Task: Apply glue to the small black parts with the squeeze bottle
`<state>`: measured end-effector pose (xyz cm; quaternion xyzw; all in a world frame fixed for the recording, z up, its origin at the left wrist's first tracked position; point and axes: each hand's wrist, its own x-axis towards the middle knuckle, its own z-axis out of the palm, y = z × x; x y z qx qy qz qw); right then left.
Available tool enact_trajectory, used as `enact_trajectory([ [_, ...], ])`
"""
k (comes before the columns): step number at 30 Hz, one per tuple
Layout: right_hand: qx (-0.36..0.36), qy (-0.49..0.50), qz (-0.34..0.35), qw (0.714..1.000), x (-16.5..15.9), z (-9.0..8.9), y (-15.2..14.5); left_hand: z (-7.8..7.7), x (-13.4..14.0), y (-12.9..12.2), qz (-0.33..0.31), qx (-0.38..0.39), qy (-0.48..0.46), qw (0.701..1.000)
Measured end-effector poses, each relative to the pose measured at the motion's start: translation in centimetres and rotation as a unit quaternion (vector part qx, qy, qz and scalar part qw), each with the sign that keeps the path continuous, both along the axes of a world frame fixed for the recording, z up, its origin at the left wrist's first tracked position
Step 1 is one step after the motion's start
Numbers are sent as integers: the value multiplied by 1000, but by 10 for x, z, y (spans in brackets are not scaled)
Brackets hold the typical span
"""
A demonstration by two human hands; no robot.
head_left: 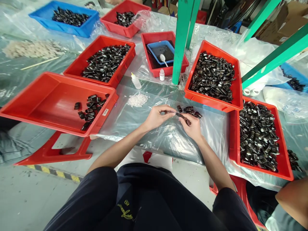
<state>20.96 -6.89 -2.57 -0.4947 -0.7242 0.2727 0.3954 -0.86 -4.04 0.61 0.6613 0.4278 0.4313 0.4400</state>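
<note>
My right hand point(192, 128) is closed on a small glossy black piece point(180, 115), held just above the plastic-covered table. My left hand point(159, 118) meets it from the other side, thumb and forefinger pinched at the end of that piece. Something tiny and pale seems to be between those fingertips, too small to make out. Behind my right hand lies a small group of similar black pieces point(190, 110). A heap of small whitish bits point(137, 100) rests on the plastic sheet, beyond my left hand and to its left.
At left, a red tray point(45, 110) holds some black pieces; fuller red trays point(132, 53) point(213, 107) point(285, 154) stand around. A dropper bottle point(136, 81), a small white bottle point(162, 75) and a white spoon point(163, 59) are near a green post point(180, 41). People sit at both sides.
</note>
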Motion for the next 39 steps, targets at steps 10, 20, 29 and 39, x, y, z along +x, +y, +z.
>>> enact_trajectory([
  [10, 7, 2, -3, 1000, -1, -1, 0, 7, -2, -3, 1, -19, -19, 1000],
  [20, 12, -10, -5, 1000, -1, -1, -1, 3, -3, 1, 9, -3, -38, 999],
  [29, 16, -7, -2, 1000, -1, -2, -1, 7, -3, -1, -11, -17, -22, 1000],
  [39, 13, -6, 0, 1000, -2, -3, 0, 2, 0, -1, 9, -59, -51, 997],
])
